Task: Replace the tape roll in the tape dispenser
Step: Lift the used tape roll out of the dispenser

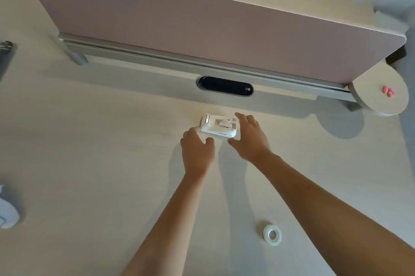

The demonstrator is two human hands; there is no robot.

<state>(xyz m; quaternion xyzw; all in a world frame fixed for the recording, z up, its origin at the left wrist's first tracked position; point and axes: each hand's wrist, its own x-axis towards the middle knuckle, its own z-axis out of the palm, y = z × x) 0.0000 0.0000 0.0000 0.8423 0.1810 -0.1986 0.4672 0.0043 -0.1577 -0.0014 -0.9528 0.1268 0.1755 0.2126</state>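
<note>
A white tape dispenser [219, 127] stands on the pale desk, its cutter end pointing left and its hub visible in the middle with no roll on it. My left hand [197, 150] lies at the dispenser's near left corner, fingers touching it. My right hand [249, 136] reaches around the dispenser's right end, fingers spread along its far side and thumb at the near edge. A roll of clear tape [272, 235] lies flat on the desk, close to me, under my right forearm's left side.
A pink divider panel [202, 17] runs along the desk's back. A dark oval cable slot [225, 86] sits just behind the dispenser. A small round shelf [370, 100] at the right carries pink items [388, 91]. White objects [7, 210] lie at the left edge.
</note>
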